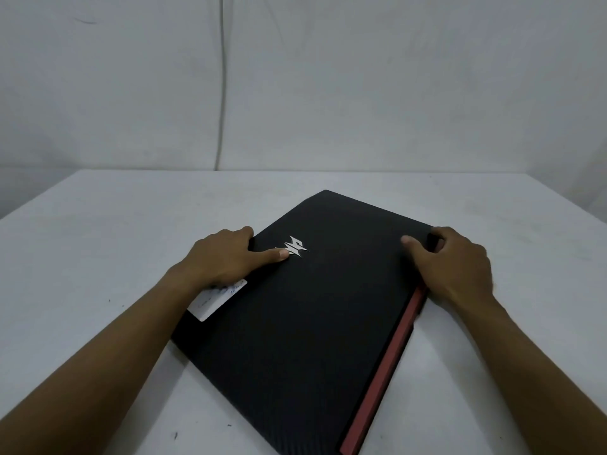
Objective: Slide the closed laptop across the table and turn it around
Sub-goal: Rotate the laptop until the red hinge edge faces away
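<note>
The closed laptop lies skewed on the worktop, mid-turn by my judgement, left hand clamped on its left edge, right hand gripping its right, needing further pivoting.

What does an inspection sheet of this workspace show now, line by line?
Surface: plain white table, few small dark specks.
Job's things: closed black textured laptop, lying flat and skewed, red hinge strip on right, silver logo, white sticker.
Clutter: nothing seen.
Grip: left hand on laptop's left edge, thumb on lid; right hand gripping far right corner.
Cables: thin white cord hanging on the wall.
Surroundings: bare white wall.
</note>
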`<state>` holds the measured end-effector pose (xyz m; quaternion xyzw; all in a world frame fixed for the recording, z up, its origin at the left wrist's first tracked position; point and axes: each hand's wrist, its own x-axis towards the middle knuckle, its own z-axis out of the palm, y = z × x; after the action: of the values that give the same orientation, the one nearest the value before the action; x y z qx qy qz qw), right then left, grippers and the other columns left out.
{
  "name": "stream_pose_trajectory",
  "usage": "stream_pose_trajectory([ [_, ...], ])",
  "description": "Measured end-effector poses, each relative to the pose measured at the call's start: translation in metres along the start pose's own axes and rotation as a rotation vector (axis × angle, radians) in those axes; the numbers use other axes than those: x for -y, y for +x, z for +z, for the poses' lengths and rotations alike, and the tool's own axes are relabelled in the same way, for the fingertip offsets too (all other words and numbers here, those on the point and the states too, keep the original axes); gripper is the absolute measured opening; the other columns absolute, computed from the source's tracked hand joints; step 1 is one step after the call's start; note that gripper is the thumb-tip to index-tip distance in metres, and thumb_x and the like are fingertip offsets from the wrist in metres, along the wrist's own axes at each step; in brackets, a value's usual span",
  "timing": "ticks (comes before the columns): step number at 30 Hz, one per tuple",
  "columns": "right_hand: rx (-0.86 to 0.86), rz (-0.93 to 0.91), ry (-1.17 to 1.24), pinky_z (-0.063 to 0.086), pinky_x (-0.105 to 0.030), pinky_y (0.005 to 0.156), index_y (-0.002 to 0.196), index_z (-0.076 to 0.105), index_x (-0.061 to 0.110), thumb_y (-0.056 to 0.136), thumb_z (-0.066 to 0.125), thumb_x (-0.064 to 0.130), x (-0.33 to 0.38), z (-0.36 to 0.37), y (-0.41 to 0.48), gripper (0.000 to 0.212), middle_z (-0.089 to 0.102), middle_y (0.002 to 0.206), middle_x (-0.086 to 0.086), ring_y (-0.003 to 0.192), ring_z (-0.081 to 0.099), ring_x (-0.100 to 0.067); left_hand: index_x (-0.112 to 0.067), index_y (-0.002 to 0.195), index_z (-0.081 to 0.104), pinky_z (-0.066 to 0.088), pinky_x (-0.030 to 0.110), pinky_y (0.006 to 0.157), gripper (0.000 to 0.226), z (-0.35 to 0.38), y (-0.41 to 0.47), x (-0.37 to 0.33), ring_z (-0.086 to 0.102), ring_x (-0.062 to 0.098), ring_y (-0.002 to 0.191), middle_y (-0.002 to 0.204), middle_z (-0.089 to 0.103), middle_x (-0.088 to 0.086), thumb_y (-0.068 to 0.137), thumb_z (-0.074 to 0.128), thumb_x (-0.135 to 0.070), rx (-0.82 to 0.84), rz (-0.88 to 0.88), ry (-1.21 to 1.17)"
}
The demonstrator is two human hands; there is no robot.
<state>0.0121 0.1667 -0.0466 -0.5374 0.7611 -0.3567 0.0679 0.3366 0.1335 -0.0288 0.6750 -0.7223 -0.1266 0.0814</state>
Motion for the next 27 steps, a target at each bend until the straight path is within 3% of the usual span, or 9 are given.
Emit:
stream_pose_trajectory([
  [5,0.096,-0.062,0.113,0.041,-0.029,0.085,0.135,0.059,0.018,0.083,0.065,0.054,0.014,0.013,0.010,0.063,0.066,0.128,-0.004,0.115,0.060,-0.025,-0.014,0.080,0.055,0.040,0.034,0.061,0.082,-0.002,-0.003,0.011,0.061,0.018,0.074,0.080,0.064,0.001,0.067,0.042,-0.093,-0.022,-0.033,0.000],
  [10,0.190,-0.124,0.199,0.039,-0.026,0.085,0.133,0.060,0.021,0.084,0.068,0.049,0.021,0.020,0.019,0.057,0.065,0.128,0.001,0.101,0.055,-0.012,-0.011,0.074,0.055,0.038,0.034,0.058,0.087,-0.003,-0.011,0.018,0.062,0.019,0.070,0.075,0.065,0.002,0.061,0.043,-0.096,-0.026,-0.086,-0.008],
  [13,0.299,-0.165,0.213,0.039,-0.026,0.090,0.136,0.057,0.023,0.081,0.069,0.053,0.028,0.024,0.026,0.064,0.062,0.131,0.003,0.116,0.057,-0.018,-0.012,0.067,0.048,0.037,0.033,0.056,0.086,0.000,-0.021,0.021,0.059,0.019,0.064,0.067,0.061,0.001,0.058,0.043,-0.098,-0.043,-0.120,-0.020],
  [16,0.352,-0.185,0.252,0.041,-0.027,0.093,0.136,0.057,0.025,0.080,0.070,0.053,0.030,0.026,0.030,0.064,0.061,0.127,0.008,0.118,0.055,-0.016,-0.012,0.064,0.045,0.038,0.032,0.055,0.088,0.004,-0.030,0.021,0.059,0.020,0.061,0.064,0.059,0.002,0.057,0.042,-0.099,-0.055,-0.143,-0.020],
  [21,0.312,-0.183,0.254,0.039,-0.030,0.101,0.144,0.050,0.019,0.083,0.070,0.047,0.018,0.028,0.023,0.070,0.054,0.144,-0.003,0.129,0.050,-0.023,-0.013,0.064,0.047,0.039,0.032,0.056,0.087,0.003,-0.028,0.021,0.059,0.019,0.061,0.063,0.060,0.001,0.056,0.042,-0.099,-0.029,-0.146,-0.012],
  [24,0.234,-0.156,0.217,0.045,-0.037,0.099,0.140,0.054,0.020,0.083,0.066,0.052,0.013,0.028,0.015,0.066,0.060,0.137,-0.003,0.122,0.056,-0.022,-0.014,0.065,0.046,0.037,0.032,0.056,0.086,-0.003,-0.021,0.023,0.056,0.018,0.060,0.063,0.058,0.000,0.055,0.044,-0.099,-0.003,-0.134,-0.022],
  [27,0.182,-0.119,0.161,0.049,-0.036,0.087,0.135,0.056,0.023,0.082,0.062,0.056,0.016,0.028,0.006,0.063,0.066,0.127,-0.002,0.112,0.061,-0.022,-0.015,0.079,0.053,0.042,0.034,0.062,0.081,-0.006,-0.018,0.022,0.059,0.015,0.069,0.074,0.063,-0.002,0.059,0.050,-0.094,-0.017,-0.102,-0.066],
])
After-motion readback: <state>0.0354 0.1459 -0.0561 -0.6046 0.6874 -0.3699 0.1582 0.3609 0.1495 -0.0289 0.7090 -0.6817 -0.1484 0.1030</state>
